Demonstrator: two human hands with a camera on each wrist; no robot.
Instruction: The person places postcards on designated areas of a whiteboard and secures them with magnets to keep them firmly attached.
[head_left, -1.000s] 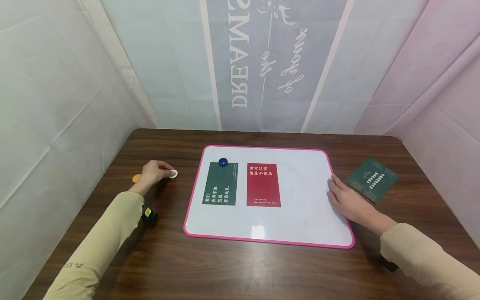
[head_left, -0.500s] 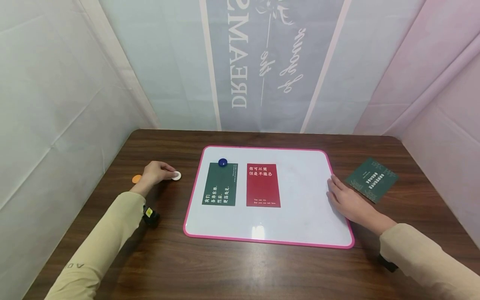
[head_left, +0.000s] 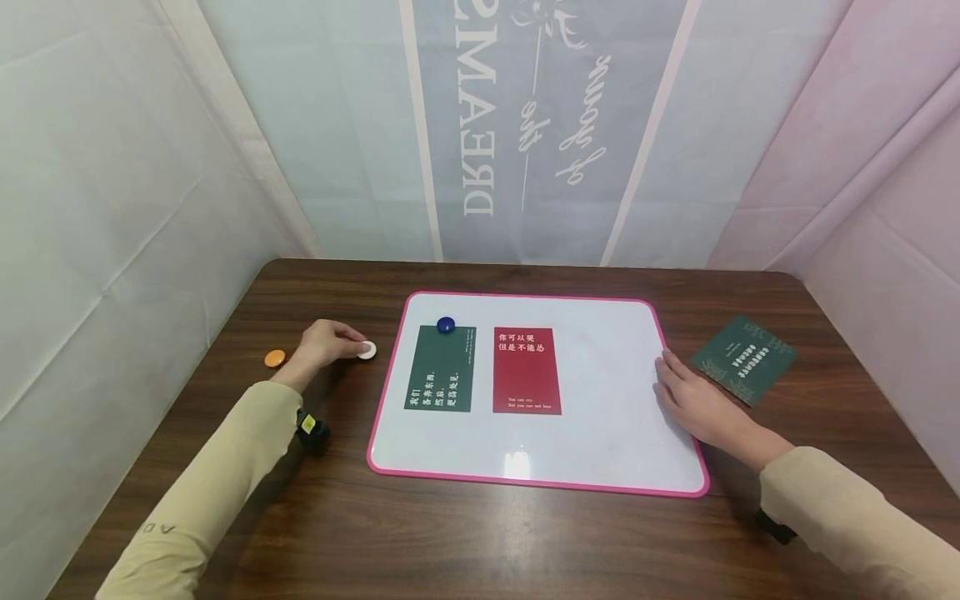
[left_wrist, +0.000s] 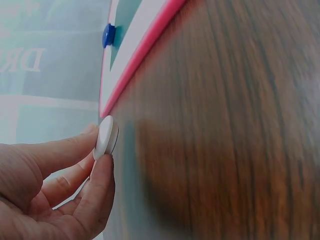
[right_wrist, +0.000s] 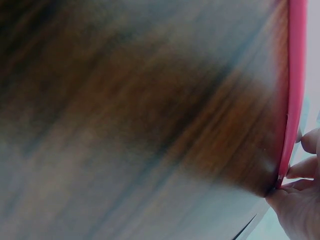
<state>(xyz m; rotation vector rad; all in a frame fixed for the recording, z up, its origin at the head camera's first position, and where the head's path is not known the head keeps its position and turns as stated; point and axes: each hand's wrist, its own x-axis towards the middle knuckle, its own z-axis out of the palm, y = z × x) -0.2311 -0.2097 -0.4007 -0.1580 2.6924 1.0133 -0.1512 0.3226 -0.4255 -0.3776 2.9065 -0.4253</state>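
Observation:
Between thumb and fingertips, my left hand (head_left: 322,346) pinches a round white magnet (head_left: 367,350), just left of the whiteboard. In the left wrist view the magnet (left_wrist: 106,136) is tilted on its edge, its thin side showing. The pink-rimmed whiteboard (head_left: 600,450) lies flat on the table. My right hand (head_left: 701,404) rests on its right edge, fingers extended onto the white surface. On the board lie a green card (head_left: 441,375), with a blue round magnet (head_left: 446,325) at its top edge, and a red card (head_left: 527,375).
An orange round magnet (head_left: 275,358) lies on the wooden table (head_left: 450,533) behind my left wrist. Another green card (head_left: 744,358) lies right of the whiteboard. A printed curtain (head_left: 360,150) hangs behind the table, with pale cloth at both sides.
My left hand has moved a little to the right with the white magnet, nearer the whiteboard, and the orange magnet is now fully uncovered. The right hand has stayed in place.

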